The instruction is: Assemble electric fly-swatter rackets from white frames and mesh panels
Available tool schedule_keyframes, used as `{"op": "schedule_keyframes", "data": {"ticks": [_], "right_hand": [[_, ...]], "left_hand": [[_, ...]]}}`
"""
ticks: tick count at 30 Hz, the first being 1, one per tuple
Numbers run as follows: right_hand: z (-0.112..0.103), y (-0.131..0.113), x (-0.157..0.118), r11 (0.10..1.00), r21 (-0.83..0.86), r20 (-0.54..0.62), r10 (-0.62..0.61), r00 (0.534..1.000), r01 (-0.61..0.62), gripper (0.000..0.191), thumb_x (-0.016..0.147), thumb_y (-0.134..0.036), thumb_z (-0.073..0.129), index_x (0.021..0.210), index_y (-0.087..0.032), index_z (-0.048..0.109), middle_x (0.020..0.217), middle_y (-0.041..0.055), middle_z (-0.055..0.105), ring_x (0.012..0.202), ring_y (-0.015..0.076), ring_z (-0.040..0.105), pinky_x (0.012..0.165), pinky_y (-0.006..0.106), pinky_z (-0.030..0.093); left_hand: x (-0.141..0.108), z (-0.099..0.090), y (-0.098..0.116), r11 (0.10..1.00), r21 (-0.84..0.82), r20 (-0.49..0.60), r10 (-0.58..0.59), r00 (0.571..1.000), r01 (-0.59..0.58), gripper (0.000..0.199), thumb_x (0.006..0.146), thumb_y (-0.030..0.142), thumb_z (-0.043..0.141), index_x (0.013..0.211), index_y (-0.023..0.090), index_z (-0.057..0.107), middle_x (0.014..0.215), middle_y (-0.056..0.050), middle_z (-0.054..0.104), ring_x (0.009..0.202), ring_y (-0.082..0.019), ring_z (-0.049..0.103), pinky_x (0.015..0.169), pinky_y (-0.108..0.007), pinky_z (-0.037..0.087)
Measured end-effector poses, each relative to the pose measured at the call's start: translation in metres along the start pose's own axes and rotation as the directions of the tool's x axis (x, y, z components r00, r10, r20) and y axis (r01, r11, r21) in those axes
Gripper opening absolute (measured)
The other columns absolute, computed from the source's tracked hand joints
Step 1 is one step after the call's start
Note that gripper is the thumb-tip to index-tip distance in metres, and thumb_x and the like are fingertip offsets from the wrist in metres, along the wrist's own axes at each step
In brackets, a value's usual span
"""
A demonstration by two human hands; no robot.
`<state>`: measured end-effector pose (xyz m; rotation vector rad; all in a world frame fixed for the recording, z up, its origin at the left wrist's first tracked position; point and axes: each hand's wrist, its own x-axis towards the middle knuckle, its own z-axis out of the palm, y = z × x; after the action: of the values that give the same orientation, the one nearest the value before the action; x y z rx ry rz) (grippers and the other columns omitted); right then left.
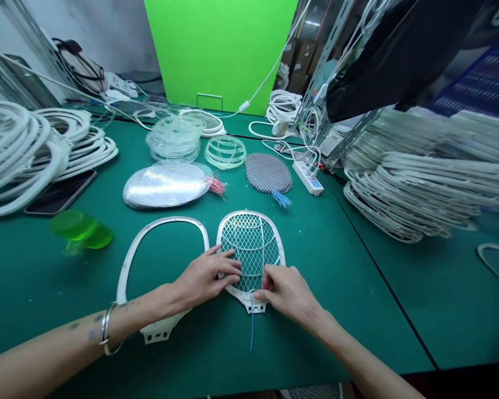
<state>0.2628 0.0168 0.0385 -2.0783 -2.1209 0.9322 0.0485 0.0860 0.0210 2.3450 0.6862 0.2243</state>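
A white plastic racket-shaped frame (251, 244) lies on the green mat (316, 332), with a wire mesh set inside it. My left hand (205, 276) rests across its left rim and mesh, and my right hand (286, 293) grips the lower mesh near the neck. A thin blue wire (251, 330) runs from the neck toward me. To the left, under my left wrist, lies a second white frame (127, 266) with no mesh. Parts of the mesh and rim are hidden under my fingers.
Beyond the frames lie a silver mesh stack (166, 185) with red wires and a grey mesh pad (268, 173) with blue wires. Piles of white frames (424, 188) fill the right side, and more (20, 149) sit left, near a phone (60, 191).
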Motion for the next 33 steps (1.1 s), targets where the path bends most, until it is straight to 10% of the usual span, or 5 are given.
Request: {"op": "schedule_keyframes", "data": {"ticks": [12,21,27,30,33], "right_hand": [[-0.003,-0.001,0.013,0.998,0.006,0.108,0.059,0.992,-0.06,0.027,0.072,-0.03,0.073,0.064,-0.02,0.049,0.067,-0.0046,0.06,0.063,0.0129,0.049,0.059,0.028,0.022],[0.005,0.0,0.009,1.0,-0.009,0.066,0.0,0.998,0.001,0.017,0.077,-0.02,0.062,0.07,-0.02,0.047,0.074,-0.0019,0.06,0.071,0.0154,0.052,0.065,0.03,0.025],[0.007,0.011,0.001,0.996,-0.083,-0.076,-0.042,0.996,0.036,0.036,0.077,-0.041,0.072,0.105,-0.022,0.06,0.115,0.0066,0.064,0.111,0.0266,0.054,0.09,0.037,0.037],[0.009,0.022,0.004,0.988,-0.142,-0.087,-0.076,0.993,0.063,0.092,0.078,-0.061,0.064,0.151,-0.021,0.026,0.159,0.0101,0.019,0.145,0.0329,0.009,0.115,0.052,0.012],[0.007,0.03,0.006,0.987,-0.129,0.069,-0.088,0.994,0.096,0.094,0.087,-0.066,0.045,0.155,-0.02,-0.002,0.16,0.0021,-0.009,0.146,0.0245,-0.009,0.118,0.049,-0.002]], "left_hand": [[0.051,-0.001,0.035,0.945,0.189,0.376,-0.32,0.87,0.267,0.014,0.073,0.033,0.064,0.068,0.02,0.065,0.061,-0.003,0.065,0.056,-0.02,0.061,0.049,-0.026,0.039],[0.073,0.009,0.044,0.937,0.263,0.427,-0.325,0.844,0.228,0.02,0.073,0.038,0.064,0.071,0.018,0.068,0.067,-0.009,0.069,0.063,-0.027,0.066,0.056,-0.032,0.049],[0.031,-0.015,0.008,0.975,0.155,0.152,-0.184,0.971,0.16,0.032,0.087,0.051,0.059,0.103,0.025,0.067,0.1,-0.004,0.072,0.09,-0.023,0.067,0.073,-0.03,0.05],[0.018,-0.024,-0.029,0.951,0.272,-0.056,-0.137,0.989,0.147,0.079,0.084,0.072,0.046,0.144,0.02,0.041,0.151,-0.013,0.039,0.139,-0.034,0.034,0.109,-0.048,0.031],[0.015,-0.018,-0.048,0.928,0.354,0.009,-0.126,0.992,0.115,0.097,0.084,0.078,0.035,0.154,0.015,0.014,0.16,-0.014,0.01,0.147,-0.034,0.005,0.118,-0.052,0.007]]}}
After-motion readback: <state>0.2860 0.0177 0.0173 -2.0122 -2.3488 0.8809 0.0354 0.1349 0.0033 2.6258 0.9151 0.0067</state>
